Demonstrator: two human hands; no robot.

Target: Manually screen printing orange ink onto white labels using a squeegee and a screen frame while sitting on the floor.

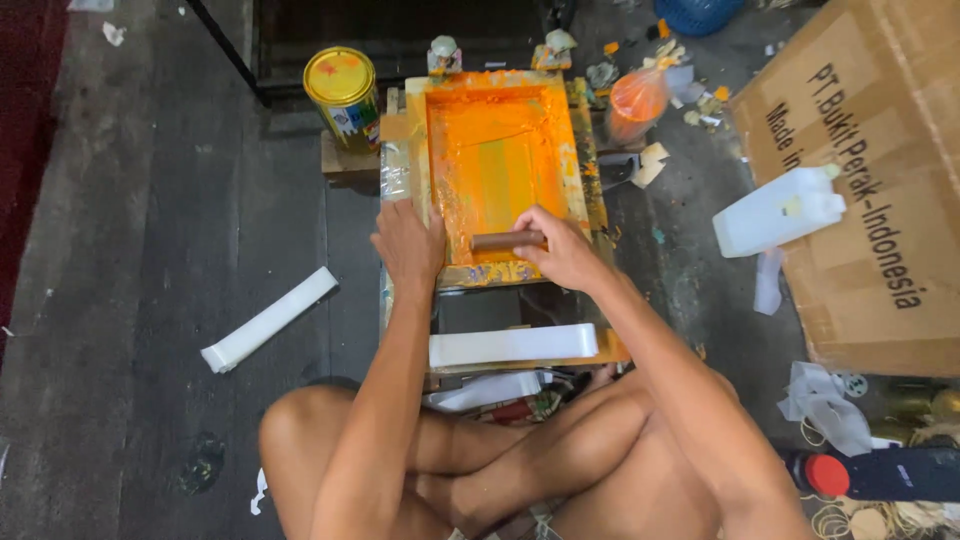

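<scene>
Wooden squeegee handle (pixel 505 240) perhaps inside right grip (pixel 565 250)

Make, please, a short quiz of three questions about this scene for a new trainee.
1. True or false: the right hand holds a brown wooden handle over the orange-inked screen frame.
2. What does the left hand rest on? A) the yellow paint can B) the frame's left edge C) the white jug
3. Fill in: a long white strip lies on the stand just ___ the frame, toward the person.

Key: 1 true; 2 B; 3 below.
</scene>
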